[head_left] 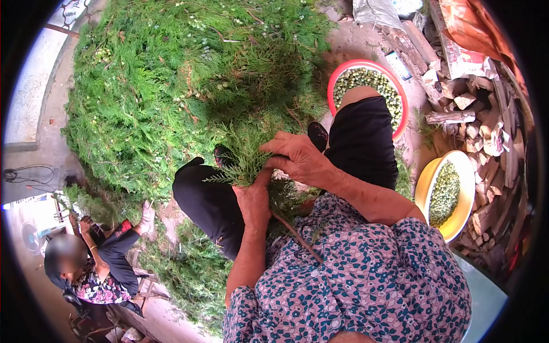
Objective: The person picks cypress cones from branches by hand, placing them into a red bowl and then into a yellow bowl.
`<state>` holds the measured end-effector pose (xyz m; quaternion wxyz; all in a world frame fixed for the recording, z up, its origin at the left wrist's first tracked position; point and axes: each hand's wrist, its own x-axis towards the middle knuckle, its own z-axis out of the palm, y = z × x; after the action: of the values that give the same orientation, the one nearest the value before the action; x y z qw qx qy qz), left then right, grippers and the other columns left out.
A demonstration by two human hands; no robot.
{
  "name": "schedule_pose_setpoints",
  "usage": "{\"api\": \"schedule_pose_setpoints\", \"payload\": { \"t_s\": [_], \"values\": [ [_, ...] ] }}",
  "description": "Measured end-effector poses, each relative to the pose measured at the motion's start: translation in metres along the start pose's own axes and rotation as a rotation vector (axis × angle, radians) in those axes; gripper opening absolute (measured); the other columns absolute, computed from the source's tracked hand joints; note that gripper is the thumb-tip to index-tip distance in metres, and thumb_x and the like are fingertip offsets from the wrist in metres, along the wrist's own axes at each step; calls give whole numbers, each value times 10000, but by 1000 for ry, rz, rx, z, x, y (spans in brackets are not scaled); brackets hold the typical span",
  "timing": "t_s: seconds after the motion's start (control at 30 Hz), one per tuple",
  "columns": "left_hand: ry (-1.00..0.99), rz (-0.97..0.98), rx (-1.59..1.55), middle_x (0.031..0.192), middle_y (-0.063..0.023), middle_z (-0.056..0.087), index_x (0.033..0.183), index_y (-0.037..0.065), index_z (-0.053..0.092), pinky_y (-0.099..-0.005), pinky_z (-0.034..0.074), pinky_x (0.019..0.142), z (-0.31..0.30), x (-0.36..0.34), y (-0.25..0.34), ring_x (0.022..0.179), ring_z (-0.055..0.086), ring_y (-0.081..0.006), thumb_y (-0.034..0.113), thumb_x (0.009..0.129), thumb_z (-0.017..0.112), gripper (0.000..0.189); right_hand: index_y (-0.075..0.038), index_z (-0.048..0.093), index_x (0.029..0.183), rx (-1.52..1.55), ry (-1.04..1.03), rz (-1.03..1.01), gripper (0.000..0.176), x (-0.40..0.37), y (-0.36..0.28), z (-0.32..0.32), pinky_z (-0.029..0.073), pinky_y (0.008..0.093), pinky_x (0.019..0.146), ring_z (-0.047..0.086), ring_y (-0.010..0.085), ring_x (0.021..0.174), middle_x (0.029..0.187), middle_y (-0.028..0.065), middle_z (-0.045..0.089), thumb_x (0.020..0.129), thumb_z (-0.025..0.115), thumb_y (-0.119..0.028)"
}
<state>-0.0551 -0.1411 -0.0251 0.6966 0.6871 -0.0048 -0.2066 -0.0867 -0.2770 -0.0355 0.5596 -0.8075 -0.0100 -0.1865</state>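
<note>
- The heap of cut evergreen branches point(171, 86) fills the ground beyond the knees. From here I read it as bulky but light, springy and tangled.
- The red basin point(330, 86) sits by the right knee and the yellow bowl point(426, 186) further right. Both hold small green round cones, loose and, I'd guess, quick to roll.
- Another person point(97, 268) sits at lower left, well apart from the hands I'm watching.
- The sprig point(243, 163) is over the lap, between the knees, with both hands on it. I judge it light, with soft, flat fronds that bend easily and would tear if yanked. A stiffer woody stem point(293, 233) trails back toward the body, and that is the firm place to grip.
- The left hand point(254, 200) is closed in a fist round the sprig's base, just above that stem.
- The right hand point(297, 157) lies over the top, fingers curled and pinching into the fronds. I can't tell what sits between the fingertips.
</note>
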Motion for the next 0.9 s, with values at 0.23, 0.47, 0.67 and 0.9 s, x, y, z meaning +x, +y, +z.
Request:
{"api": "schedule_pose_setpoints", "payload": {
  "t_s": [0.23,0.47,0.67,0.9],
  "values": [
    [80,-164,-173,746,13,533,898,36,574,-209,387,563,8,-2,8,611,452,-76,56,752,627,157,-36,578,955,1093,-84,588,149,-2,-7,-22,348,209,402,451,54,497,640,0,501,834,572,-124],
    [-24,-239,-334,623,-19,491,830,47,564,-235,411,554,-7,4,0,496,401,-117,110,769,596,94,-45,527,1001,1413,53,576,171,-8,8,-40,351,208,388,543,145,597,813,86,569,838,537,-97],
    [-21,-271,-416,681,-31,552,874,27,564,-218,357,440,-10,6,-6,560,499,-121,87,768,600,127,-40,511,1076,1288,109,606,265,-9,8,-43,344,209,403,528,141,588,856,77,577,824,573,-96],
    [133,-294,-504,711,-46,579,928,32,554,-214,370,476,0,8,0,569,505,-118,166,795,626,202,-44,425,1170,1065,-26,536,434,-8,-8,-42,372,192,441,530,109,607,884,71,566,770,577,25]
  ]
}}
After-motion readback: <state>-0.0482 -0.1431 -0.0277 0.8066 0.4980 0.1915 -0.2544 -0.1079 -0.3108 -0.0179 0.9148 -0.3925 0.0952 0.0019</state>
